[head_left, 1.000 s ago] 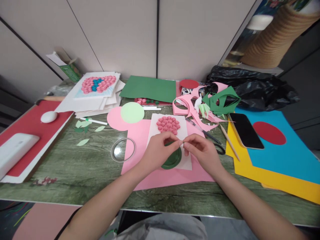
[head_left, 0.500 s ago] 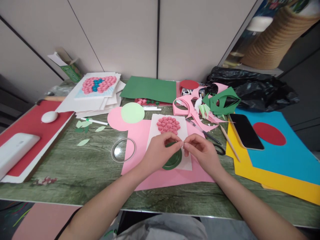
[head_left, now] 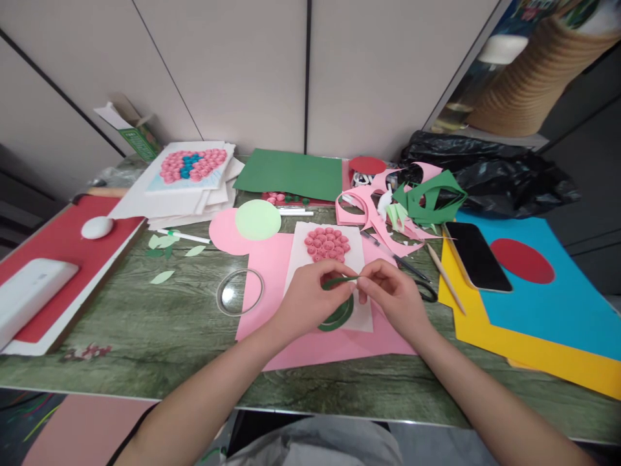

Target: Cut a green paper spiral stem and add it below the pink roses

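Note:
Just above the white sheet point(head_left: 359, 317), my left hand point(head_left: 310, 292) pinches a narrow green paper strip point(head_left: 339, 316) between thumb and finger. The fingertips of my right hand point(head_left: 395, 291) close on the end of the same strip, almost touching the left ones. Part of the strip curves in a loop below my hands. On the sheet, beyond my hands, sits a round cluster of pink paper coils point(head_left: 327, 243). Pink paper point(head_left: 272, 304) lies beneath the sheet. The fingers partly hide the strip.
Scissors point(head_left: 425, 290) and a pencil point(head_left: 446, 278) lie to the right, near a phone point(head_left: 478, 255) on blue and yellow paper. A clear ring point(head_left: 240, 292) is at the left. Paper scraps point(head_left: 369, 207), green card point(head_left: 291, 173) and a coil picture point(head_left: 191, 165) lie behind.
A stretch of the green strip now shows flat between my hands, leading to the right fingertips. My hands have barely moved.

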Demonstrator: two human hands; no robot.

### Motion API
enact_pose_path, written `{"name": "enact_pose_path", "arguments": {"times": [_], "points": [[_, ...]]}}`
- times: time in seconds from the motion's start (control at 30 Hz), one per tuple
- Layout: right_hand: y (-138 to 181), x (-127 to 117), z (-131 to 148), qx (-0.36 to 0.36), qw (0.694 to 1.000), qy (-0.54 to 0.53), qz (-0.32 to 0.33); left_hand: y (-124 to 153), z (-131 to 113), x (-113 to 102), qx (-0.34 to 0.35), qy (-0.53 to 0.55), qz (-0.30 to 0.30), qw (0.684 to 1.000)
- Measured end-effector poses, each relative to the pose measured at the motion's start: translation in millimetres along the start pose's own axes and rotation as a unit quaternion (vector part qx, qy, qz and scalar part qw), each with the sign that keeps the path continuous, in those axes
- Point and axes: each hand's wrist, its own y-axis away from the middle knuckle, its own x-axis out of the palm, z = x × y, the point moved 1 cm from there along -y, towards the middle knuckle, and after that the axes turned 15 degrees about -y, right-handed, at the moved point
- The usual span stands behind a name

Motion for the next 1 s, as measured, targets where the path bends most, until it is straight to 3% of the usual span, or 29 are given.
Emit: {"name": "enact_pose_path", "arguments": {"times": [1.0], "points": [[0.5,2.0,2.0,0.005,1.0,-0.008,0.001,0.8,0.8,-0.9,0.027,0.011,0.014,0.999]]}}
